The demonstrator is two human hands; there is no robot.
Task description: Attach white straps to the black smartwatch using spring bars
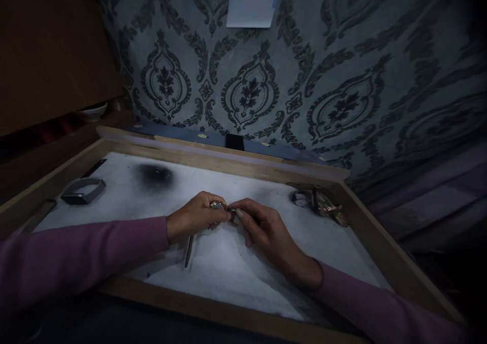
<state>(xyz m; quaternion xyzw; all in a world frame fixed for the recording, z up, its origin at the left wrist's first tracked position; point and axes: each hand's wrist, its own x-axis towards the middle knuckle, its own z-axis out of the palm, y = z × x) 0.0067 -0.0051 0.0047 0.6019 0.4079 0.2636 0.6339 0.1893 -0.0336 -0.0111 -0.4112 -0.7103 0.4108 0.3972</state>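
Note:
My left hand (198,214) is closed around a wristwatch (217,205), its round, shiny face showing between thumb and fingers. Right beside it, my right hand (266,227) pinches a small dark piece (232,210) at the edge of the watch. Whether that piece is part of the strap or a separate part, I cannot tell. The fingertips of both hands almost meet. Below my left hand a slim, dark, strip-like thing (188,252) slants down over the white surface; its upper end is hidden by the hand.
A wooden-rimmed tray (228,159) with a white base (213,278) surrounds the hands. Several watches (319,202) lie heaped at its right. On the left sits a grey angular band (82,191), near a dark strip (94,168). Patterned wallpaper (249,90) rises behind.

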